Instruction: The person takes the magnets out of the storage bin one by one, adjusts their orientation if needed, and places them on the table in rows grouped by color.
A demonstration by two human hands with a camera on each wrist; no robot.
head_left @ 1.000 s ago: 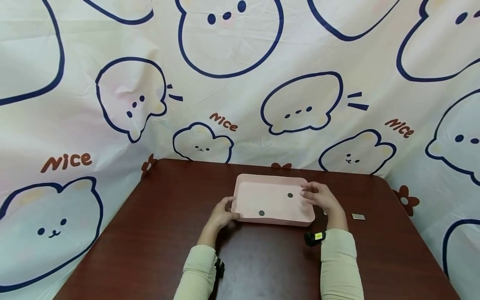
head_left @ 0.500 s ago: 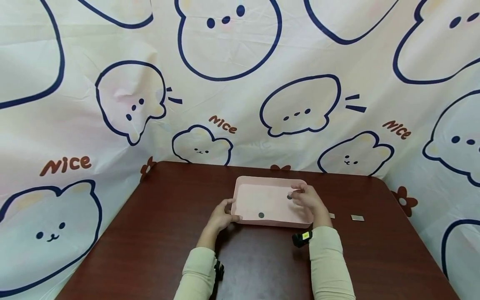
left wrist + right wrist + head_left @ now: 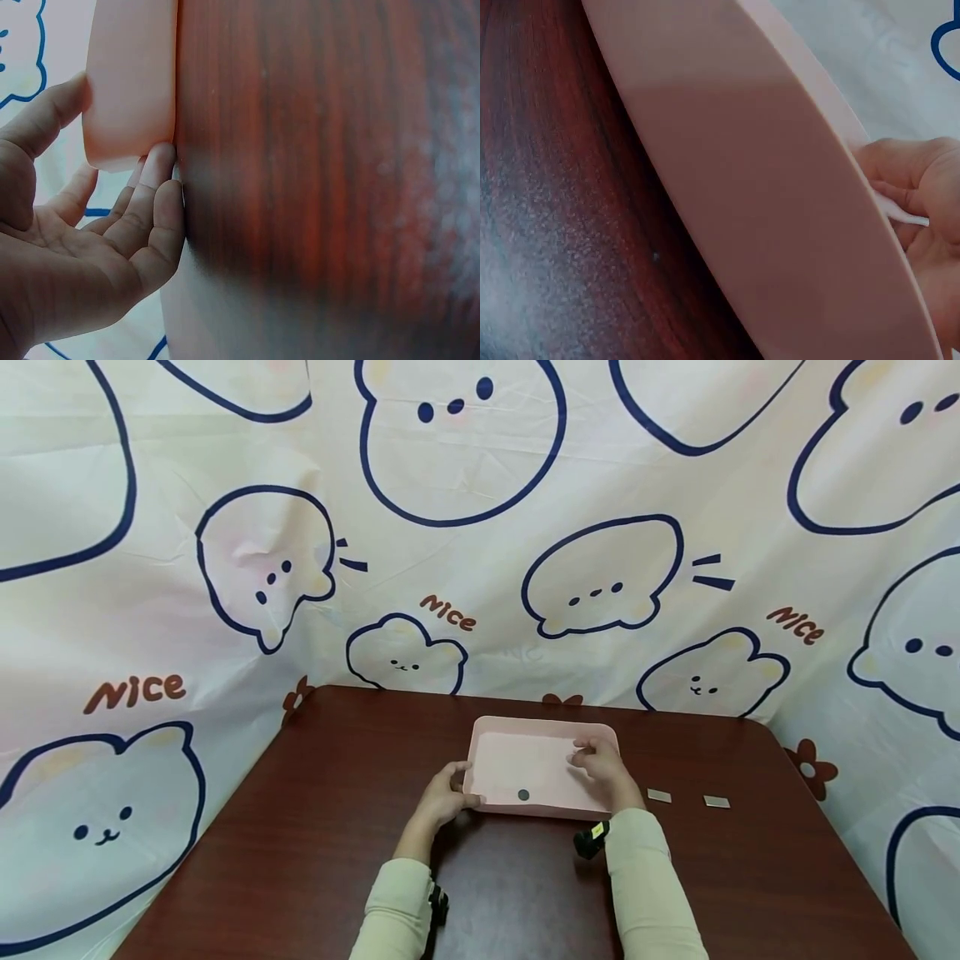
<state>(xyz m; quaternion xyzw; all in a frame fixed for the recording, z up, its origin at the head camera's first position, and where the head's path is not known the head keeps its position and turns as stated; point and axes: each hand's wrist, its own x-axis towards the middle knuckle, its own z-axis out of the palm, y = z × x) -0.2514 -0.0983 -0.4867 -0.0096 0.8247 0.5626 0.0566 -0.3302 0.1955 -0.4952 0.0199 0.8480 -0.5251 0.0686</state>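
Observation:
In the head view my left hand [image 3: 444, 795] holds the left end of a shallow pale pink tray [image 3: 501, 758]. The left wrist view shows thumb and fingers round the corner of the tray [image 3: 131, 82]. My right hand [image 3: 600, 762] reaches over the tray's right part with bent fingers. In the right wrist view, the tray's near wall [image 3: 735, 187] partly hides this right hand [image 3: 919, 202]. A thin whitish strip shows between its fingers; whether it is held or lies behind is unclear. One flat, dark grey disc [image 3: 523, 795] lies in the tray near the front wall.
Two small, pale, flat rectangles, one left [image 3: 659, 796] and one right [image 3: 716, 802], lie on the dark brown table [image 3: 360, 752] to the right of the tray. A patterned cloth [image 3: 480, 568] hangs behind the table.
My right hand has moved left and inward over the tray, covering the second dark disc, which showed before. Its move uncovers the nearer pale rectangle. The left hand keeps its hold.

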